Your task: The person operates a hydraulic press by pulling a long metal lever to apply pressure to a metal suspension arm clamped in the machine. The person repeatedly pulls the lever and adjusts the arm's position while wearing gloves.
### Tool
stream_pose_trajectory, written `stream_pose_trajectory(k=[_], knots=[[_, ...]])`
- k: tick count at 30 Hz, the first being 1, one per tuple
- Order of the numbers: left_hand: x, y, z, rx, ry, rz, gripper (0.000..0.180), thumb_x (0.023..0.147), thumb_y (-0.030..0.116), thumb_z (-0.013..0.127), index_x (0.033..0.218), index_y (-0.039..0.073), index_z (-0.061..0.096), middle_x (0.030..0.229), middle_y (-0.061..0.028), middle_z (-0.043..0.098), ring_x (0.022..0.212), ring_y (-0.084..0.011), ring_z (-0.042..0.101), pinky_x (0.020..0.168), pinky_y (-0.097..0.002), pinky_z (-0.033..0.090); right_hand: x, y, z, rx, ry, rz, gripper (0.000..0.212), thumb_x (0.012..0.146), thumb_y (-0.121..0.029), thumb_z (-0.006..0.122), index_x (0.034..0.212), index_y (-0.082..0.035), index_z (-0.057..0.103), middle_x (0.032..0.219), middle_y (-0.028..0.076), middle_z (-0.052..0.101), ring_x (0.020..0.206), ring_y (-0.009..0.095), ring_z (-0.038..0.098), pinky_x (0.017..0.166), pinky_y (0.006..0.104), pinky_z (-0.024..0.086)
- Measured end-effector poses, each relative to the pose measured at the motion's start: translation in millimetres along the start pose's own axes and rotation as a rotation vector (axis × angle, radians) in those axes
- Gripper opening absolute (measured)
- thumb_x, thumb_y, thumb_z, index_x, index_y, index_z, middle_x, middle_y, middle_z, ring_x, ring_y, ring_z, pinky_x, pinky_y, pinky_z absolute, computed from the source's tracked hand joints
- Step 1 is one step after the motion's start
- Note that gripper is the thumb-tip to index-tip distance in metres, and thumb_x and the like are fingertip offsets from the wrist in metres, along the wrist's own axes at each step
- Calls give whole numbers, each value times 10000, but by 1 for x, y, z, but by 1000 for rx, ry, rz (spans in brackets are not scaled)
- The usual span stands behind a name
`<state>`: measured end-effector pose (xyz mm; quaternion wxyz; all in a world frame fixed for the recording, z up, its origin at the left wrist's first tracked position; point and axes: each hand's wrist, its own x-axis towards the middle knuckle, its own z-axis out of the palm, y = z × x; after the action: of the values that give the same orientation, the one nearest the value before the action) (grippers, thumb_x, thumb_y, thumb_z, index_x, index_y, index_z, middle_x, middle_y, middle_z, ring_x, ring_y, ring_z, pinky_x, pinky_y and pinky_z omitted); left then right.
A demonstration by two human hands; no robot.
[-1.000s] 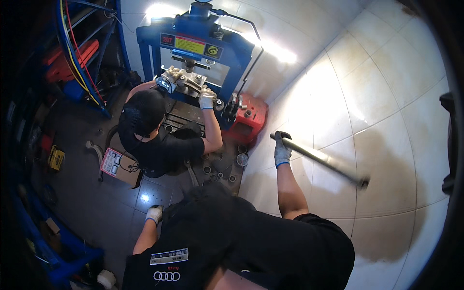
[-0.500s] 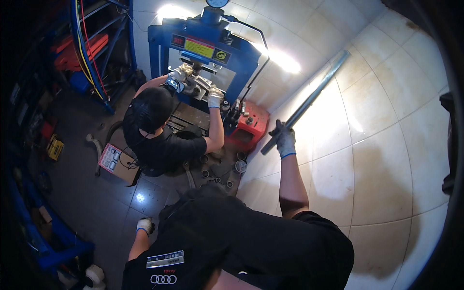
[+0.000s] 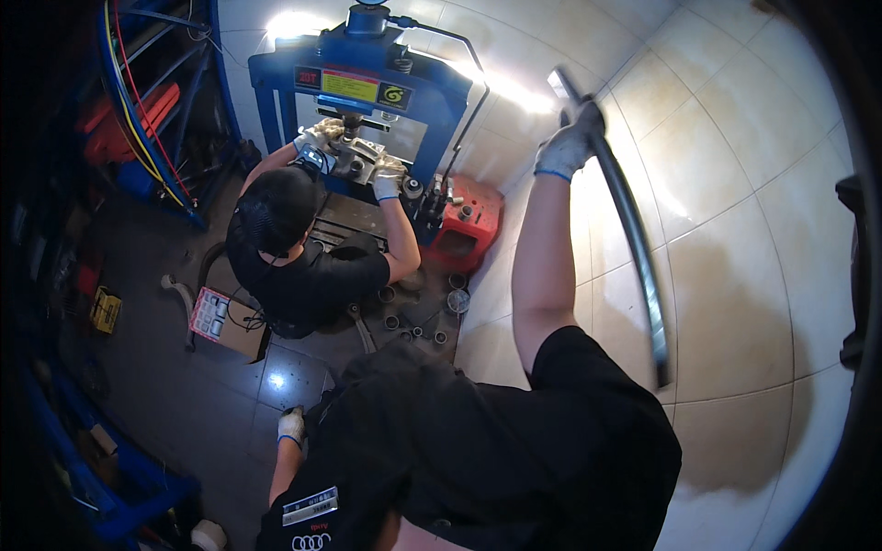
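Observation:
In my raised right hand (image 3: 568,142), gloved in white with dark fingers, I grip a long dark metal tube (image 3: 636,230) close to its upper end. It hangs slanting down to the right in front of the tiled wall, its lower part shiny and blurred. My left hand (image 3: 291,425), in a white glove, is low beside my dark clothing; its fingers are turned away and mostly hidden. Ahead, a co-worker (image 3: 303,248) in a black cap crouches at a blue shop press (image 3: 418,87), both gloved hands on a grey metal part (image 3: 361,163) under its ram.
A red stand (image 3: 471,225) is beside the press, against the tiled wall (image 3: 726,275). Several metal rings (image 3: 392,322) and a metal arm (image 3: 361,328) lie on the floor. An open cardboard box (image 3: 241,338) sits left of them. Blue racks (image 3: 197,138) line the left side.
My right hand has risen and moved slightly right. The tube has swung from pointing up and right to hanging down and right. The view has shifted slightly; the co-worker stays at the press.

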<state>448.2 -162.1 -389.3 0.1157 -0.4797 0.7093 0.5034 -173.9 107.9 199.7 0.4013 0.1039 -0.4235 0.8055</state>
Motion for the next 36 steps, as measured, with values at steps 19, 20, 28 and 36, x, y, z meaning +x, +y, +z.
stream_pose_trajectory(k=[19, 20, 28, 36], knots=[[-53, -40, 17, -134, -14, -220, 384, 940, 313, 555, 1151, 13, 667, 1075, -195, 696, 920, -301, 666, 780, -435, 520, -172, 78, -348, -1254, -126, 1171, 314, 833, -299, 774, 786, -73, 562, 584, 65, 533, 450, 221, 517, 458, 403, 471], [-53, -29, 17, -298, 20, -275, 389, 935, 311, 558, 1144, 1, 668, 1063, -197, 697, 905, -297, 665, 771, -434, 518, -184, 72, -355, -1273, -166, 1260, 278, 853, -264, 755, 775, -107, 540, 576, 41, 507, 438, 202, 487, 458, 408, 460], [-48, -7, 20, 177, -20, 5, 394, 941, 275, 612, 1209, -11, 656, 1136, -197, 696, 1025, -336, 653, 893, -420, 495, -243, 57, -387, -1189, -386, 1541, 240, 868, -237, 745, 797, -127, 543, 558, -4, 464, 431, 159, 445, 425, 356, 419], [-83, -4, 5, 84, 4, -231, 408, 955, 346, 579, 1196, 34, 682, 1167, -194, 700, 1077, -329, 660, 888, -423, 495, -236, 61, -316, -1059, -545, 1509, 279, 875, -264, 745, 943, -11, 651, 726, 83, 634, 579, 239, 626, 518, 400, 528]])
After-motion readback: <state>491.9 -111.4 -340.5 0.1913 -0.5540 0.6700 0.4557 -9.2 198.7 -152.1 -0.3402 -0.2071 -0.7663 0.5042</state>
